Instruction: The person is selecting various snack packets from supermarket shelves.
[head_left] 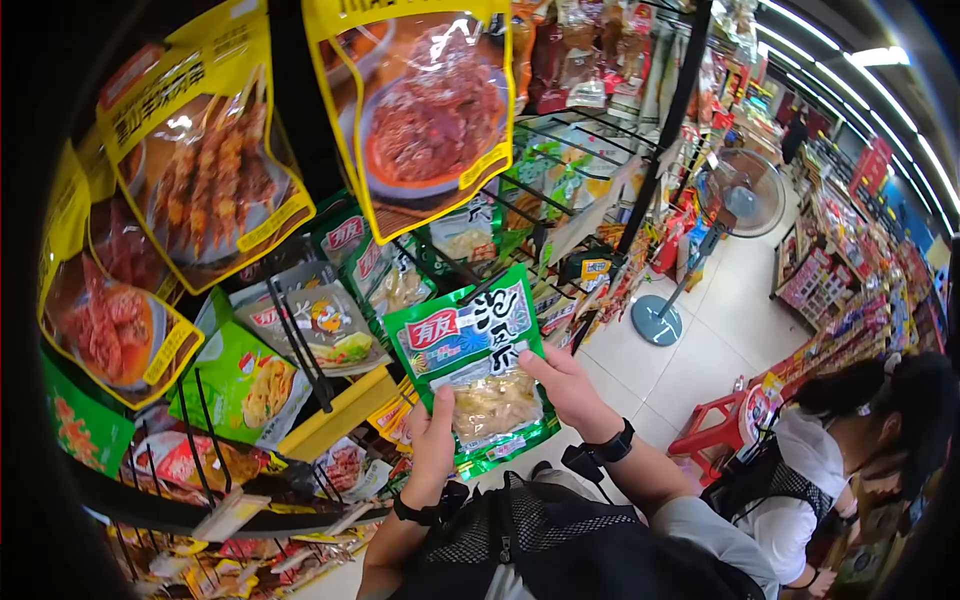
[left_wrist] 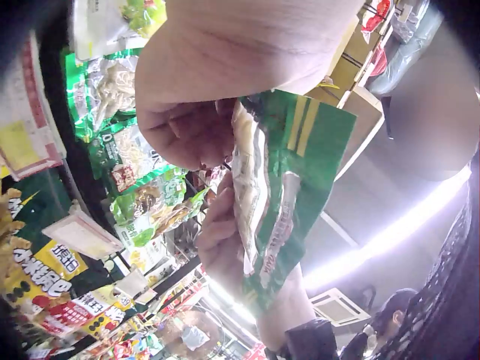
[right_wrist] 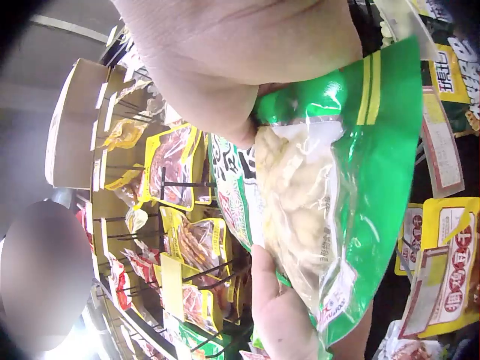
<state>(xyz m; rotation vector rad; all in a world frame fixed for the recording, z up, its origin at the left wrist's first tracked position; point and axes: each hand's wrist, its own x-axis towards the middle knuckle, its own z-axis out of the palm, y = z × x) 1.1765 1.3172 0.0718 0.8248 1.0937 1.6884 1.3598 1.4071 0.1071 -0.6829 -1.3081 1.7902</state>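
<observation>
Both hands hold a green packet of chicken feet (head_left: 498, 405) in front of the body, its printed face up in the head view. Pale pieces show through its clear window, below large black characters and a red logo. The left hand (head_left: 432, 448) grips the left edge with the thumb on the front. On the opposite edge, the right hand (head_left: 572, 388) pinches with its thumb over the face. In the right wrist view, the window of the packet (right_wrist: 300, 202) bulges between both hands. The left wrist view sees the packet (left_wrist: 300, 165) nearly edge-on.
Yellow snack bags (head_left: 425, 130) hang close above the packet on a black rack. More green packets (head_left: 390, 275) hang behind it, beside a yellow shelf strip (head_left: 335, 412). A standing fan (head_left: 740, 200), a red stool (head_left: 708, 430) and another person (head_left: 800, 450) are on the right.
</observation>
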